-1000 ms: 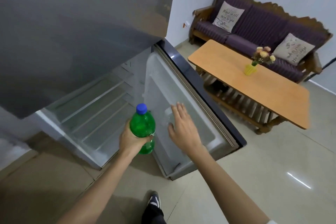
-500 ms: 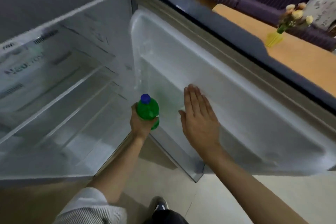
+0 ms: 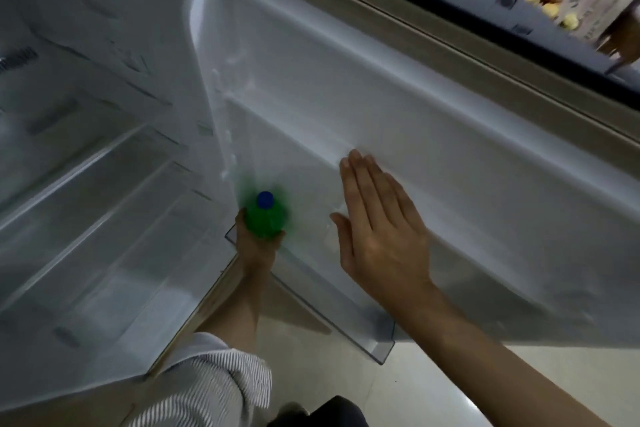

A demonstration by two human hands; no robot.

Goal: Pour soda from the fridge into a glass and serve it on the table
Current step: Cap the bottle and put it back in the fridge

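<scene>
A green soda bottle (image 3: 266,218) with a blue cap stands upright in my left hand (image 3: 258,246), which grips it from below, just over the clear bin at the foot of the fridge door. My right hand (image 3: 379,222) lies flat and open against the white inner liner of the open fridge door (image 3: 433,121), fingers together and pointing up. The bottle is blurred. No glass is in view.
The open fridge interior (image 3: 90,184) fills the left with white shelves. A clear door bin (image 3: 346,315) juts out low on the door. Above the door's dark top edge, flowers (image 3: 550,9) and a cushion show. Pale floor tiles lie below.
The view has come much closer and lower toward the fridge door. My left hand has brought the bottle down near the door bin. My right hand stays flat on the door.
</scene>
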